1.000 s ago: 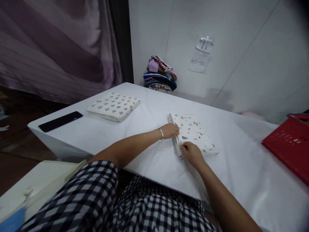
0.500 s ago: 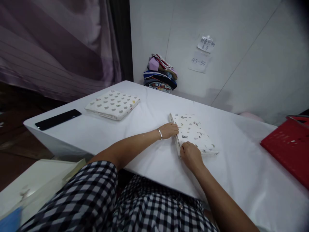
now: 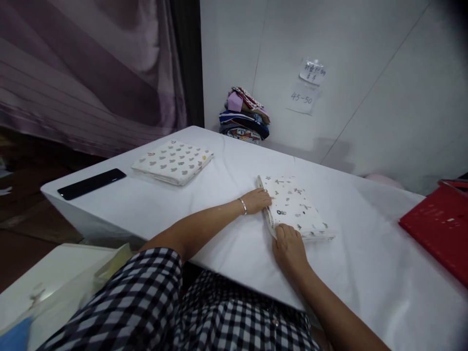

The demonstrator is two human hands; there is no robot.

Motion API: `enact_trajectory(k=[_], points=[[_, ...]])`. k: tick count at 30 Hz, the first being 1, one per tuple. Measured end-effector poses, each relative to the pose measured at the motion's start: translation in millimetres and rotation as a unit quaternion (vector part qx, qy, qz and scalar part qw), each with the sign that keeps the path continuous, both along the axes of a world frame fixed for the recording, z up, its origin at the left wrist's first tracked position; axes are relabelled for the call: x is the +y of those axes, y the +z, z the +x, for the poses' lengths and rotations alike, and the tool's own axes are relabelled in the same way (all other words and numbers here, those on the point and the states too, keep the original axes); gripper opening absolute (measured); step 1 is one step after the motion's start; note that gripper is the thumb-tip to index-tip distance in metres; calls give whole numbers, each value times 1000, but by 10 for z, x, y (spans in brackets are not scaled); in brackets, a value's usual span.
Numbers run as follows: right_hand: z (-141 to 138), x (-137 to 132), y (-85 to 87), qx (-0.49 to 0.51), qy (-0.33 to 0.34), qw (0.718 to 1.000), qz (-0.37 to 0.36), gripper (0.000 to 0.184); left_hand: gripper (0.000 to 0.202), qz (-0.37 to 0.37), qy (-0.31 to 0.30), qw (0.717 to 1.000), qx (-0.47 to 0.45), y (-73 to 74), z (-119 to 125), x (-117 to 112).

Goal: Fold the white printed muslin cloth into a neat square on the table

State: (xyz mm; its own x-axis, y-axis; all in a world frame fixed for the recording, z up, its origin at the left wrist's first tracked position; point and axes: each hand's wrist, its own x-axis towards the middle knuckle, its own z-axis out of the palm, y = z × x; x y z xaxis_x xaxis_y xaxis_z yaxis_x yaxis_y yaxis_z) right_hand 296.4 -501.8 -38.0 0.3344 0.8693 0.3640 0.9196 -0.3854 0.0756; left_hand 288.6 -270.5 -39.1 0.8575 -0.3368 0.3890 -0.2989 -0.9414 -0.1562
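Observation:
A folded white cloth with small dark prints (image 3: 294, 204) lies on the white table (image 3: 226, 234) in front of me. My left hand (image 3: 258, 200), with a silver bracelet at the wrist, rests against the cloth's left edge, fingers curled onto the fold. At the cloth's near corner my right hand (image 3: 288, 246) lies with its fingers bent over the edge. Both hands touch the cloth, and it stays flat on the table.
A second folded cloth with grey prints (image 3: 172, 161) lies at the far left, beside a black phone (image 3: 91, 183). A stack of coloured fabrics (image 3: 244, 115) stands against the wall. A red basket (image 3: 438, 229) sits at the right edge. Paper notes (image 3: 307, 85) hang on the wall.
My right hand has slid slightly toward me along the cloth's near corner. The left hand stays on the left edge. The view has shifted a little.

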Motion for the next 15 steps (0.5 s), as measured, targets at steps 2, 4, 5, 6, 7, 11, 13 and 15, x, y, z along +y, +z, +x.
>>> enact_trajectory(k=[2,4,5,6,7,11,13,15], points=[[144,-176,5,-11,16,1000,-16,15,16,6,-16,1000,-5,-15,-30,-90],[371,-436,22,-15,26,999,-29,14,18,-3,-32,999,-10,-34,-70,-237],[503,-579,31,-20,23,999,-33,15,18,-12,-42,999,-9,-44,-86,-323],[638,-719,36,-30,11,999,-33,16,19,-25,-52,998,-6,-53,-98,-410],[763,-846,35,-44,2,999,-28,16,19,-41,-60,997,-1,-60,-103,-492],[1051,-1136,-36,-72,18,997,16,22,20,-108,-35,993,24,-53,-95,-664],[1061,-1156,-81,-53,29,998,33,23,20,-131,-17,991,39,-33,-92,-654],[1034,-1124,-90,-23,21,999,41,26,21,-148,-4,988,46,-11,-93,-622]])
